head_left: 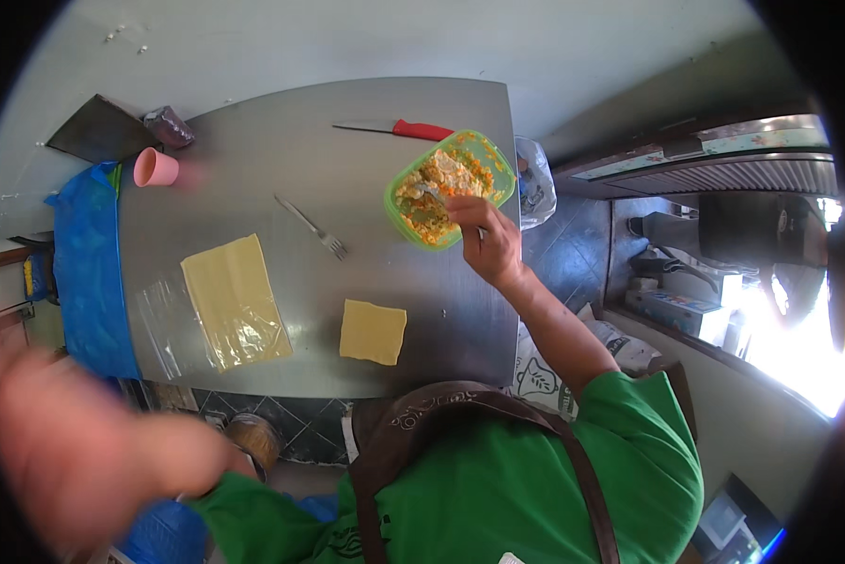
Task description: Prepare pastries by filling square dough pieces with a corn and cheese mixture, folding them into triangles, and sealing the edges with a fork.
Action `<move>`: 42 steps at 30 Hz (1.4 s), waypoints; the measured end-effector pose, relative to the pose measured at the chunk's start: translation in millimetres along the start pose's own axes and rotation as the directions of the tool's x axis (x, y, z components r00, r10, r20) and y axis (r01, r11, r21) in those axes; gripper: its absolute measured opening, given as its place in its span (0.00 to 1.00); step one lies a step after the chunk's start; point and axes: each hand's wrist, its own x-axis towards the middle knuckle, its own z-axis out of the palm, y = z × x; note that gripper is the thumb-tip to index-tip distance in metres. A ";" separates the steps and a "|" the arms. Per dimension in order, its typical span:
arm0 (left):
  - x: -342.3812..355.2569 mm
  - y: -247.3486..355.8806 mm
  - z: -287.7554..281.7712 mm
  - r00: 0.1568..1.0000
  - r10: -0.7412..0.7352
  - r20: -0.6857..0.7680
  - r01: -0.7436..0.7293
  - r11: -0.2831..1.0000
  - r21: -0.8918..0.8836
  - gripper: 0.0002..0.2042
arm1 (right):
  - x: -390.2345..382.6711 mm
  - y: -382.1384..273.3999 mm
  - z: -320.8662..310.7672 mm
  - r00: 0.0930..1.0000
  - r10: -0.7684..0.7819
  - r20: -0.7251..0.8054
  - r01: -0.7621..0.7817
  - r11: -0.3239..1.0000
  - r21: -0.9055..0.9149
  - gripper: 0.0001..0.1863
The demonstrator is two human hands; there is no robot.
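Observation:
My right hand is closed on a metal spoon dipped into a green plastic container of chopped orange-and-pale filling. A small square of pale dough lies below it on the steel table. To the left, a stack of dough sheets sits under clear plastic, with a fork lying between it and the container. A red-handled knife lies behind the container. My left hand is a large blur at the lower left, off the table; its fingers are unclear.
A pink cup, dark board and blue plastic are at the left. A bagged item is beyond the table's right side, above floor sacks. A person in dark clothing is at the right by a bright opening.

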 end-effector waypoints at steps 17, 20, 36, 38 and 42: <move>-243.0 -158.2 238.6 0.132 -0.932 0.337 0.901 -0.030 -0.434 0.22 | -4.1 -11.8 12.9 0.988 0.149 0.038 -0.150 0.989 0.019 0.12; -238.8 -156.3 240.6 0.131 -0.936 0.326 0.900 -0.026 -0.436 0.21 | -6.3 -7.8 11.7 0.990 0.142 0.010 -0.142 0.990 0.010 0.11; -235.1 -155.5 241.8 0.115 -0.929 0.353 0.892 -0.060 -0.448 0.23 | -20.6 -34.6 6.3 0.992 0.128 0.003 -0.128 0.992 0.019 0.12; -240.4 -156.7 243.1 0.123 -0.928 0.353 0.889 -0.055 -0.455 0.22 | -17.0 -25.7 1.3 0.986 0.146 0.073 -0.146 0.989 -0.012 0.12; -236.4 -153.3 243.8 0.127 -0.928 0.349 0.882 -0.055 -0.468 0.21 | -2.2 -4.6 -0.6 0.981 0.190 -0.045 -0.185 0.977 0.104 0.13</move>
